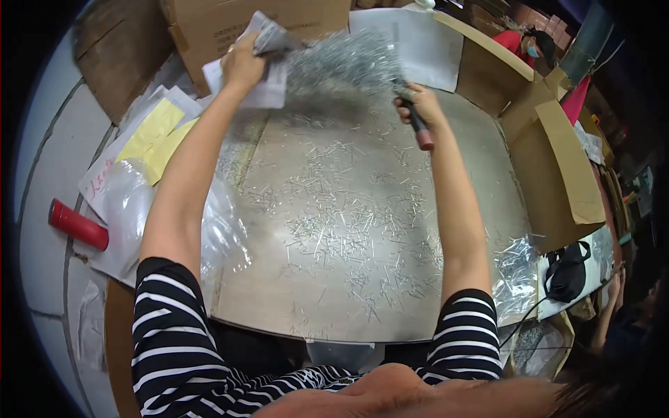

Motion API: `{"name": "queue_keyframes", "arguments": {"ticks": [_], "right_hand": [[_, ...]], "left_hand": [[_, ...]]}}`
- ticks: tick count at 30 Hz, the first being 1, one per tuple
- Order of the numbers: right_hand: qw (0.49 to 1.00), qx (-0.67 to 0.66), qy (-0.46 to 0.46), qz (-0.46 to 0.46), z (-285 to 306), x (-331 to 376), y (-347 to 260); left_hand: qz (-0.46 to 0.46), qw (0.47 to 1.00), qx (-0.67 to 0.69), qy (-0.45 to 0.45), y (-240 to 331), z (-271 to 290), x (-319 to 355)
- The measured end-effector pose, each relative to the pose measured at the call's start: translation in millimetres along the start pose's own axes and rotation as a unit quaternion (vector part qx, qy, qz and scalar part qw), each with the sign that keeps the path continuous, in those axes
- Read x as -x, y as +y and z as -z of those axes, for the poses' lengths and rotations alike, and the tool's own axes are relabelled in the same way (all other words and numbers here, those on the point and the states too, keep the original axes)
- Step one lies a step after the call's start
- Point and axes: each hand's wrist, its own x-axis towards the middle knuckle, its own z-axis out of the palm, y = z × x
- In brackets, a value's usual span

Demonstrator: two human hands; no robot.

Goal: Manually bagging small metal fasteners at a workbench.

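Note:
My left hand (244,64) is closed around a crumpled grey-white sheet or wrapper (273,36) at the far left of the table. My right hand (426,106) grips a dark tool handle (418,125) with a reddish end; the tool's head is hidden. Between the hands hangs a dense, motion-blurred mass of thin metal pins (341,66), raised above the tabletop. Whether the pins lie in a bag or cling to the tool, I cannot tell. More loose pins (341,223) are strewn over the grey table (272,285) below my arms.
Cardboard walls (568,164) edge the right and back. To the left are yellow paper (152,132), clear plastic bags (219,223) and a red flask (78,224). A plastic bag (516,272) and black item (566,272) lie right. A person in red (512,43) is beyond.

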Motion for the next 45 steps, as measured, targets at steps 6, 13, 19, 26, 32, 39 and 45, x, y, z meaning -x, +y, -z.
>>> {"name": "queue_keyframes", "arguments": {"ticks": [6, 13, 19, 26, 32, 39, 45], "right_hand": [[0.839, 0.524, 0.125, 0.077, 16.9, -30.1, 65.3], [0.751, 0.576, 0.257, 0.197, 61.8, 107.4, 52.0], [0.761, 0.560, 0.274, -0.182, 107.7, 227.3, 69.7], [0.818, 0.523, 0.220, 0.090, -6.9, 305.7, 123.3], [0.878, 0.416, 0.219, 0.094, -0.8, 378.6, 104.9], [0.776, 0.614, 0.103, 0.102, -89.3, 338.6, 116.6], [0.750, 0.650, 0.066, 0.102, -112.8, 321.4, 117.2]], "left_hand": [[0.080, 0.942, 0.110, -0.306, -72.4, -25.3, 39.4], [0.000, 0.923, 0.045, -0.383, -64.5, 81.6, 27.2], [0.074, 0.863, 0.215, -0.451, 63.0, 222.1, 80.6], [0.081, 0.785, 0.427, -0.442, 168.3, 339.8, 247.7], [0.420, 0.734, 0.461, -0.269, 136.0, 398.8, 439.8], [0.314, 0.851, 0.365, -0.208, 122.5, 371.8, 451.8], [0.081, 0.986, 0.104, -0.099, 85.6, 279.5, 387.0]]}}
